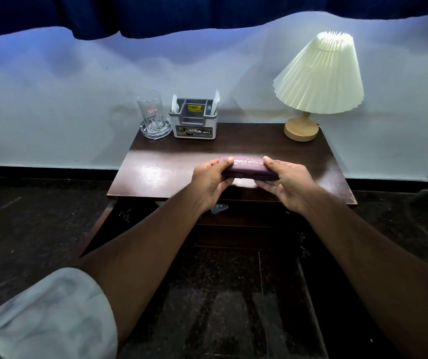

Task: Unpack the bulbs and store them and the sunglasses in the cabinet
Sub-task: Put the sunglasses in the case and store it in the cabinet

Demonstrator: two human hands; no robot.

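A purple glasses case (246, 167) with white lettering hangs lengthwise just above the front of the dark wooden cabinet top (171, 167). My left hand (211, 180) grips its left end, thumb on the lid. My right hand (288, 181) grips its right end the same way. The case is closed, so the sunglasses are hidden. No bulbs or bulb boxes are in view. Below the top, the cabinet front (246, 224) is dark and partly covered by my forearms.
At the back left of the top stand a clear glass (150, 110) in a glass ashtray (155, 129) and a grey organiser box (194, 120). A pleated cream lamp (316, 79) stands back right. A pale wall lies behind; dark floor surrounds the cabinet.
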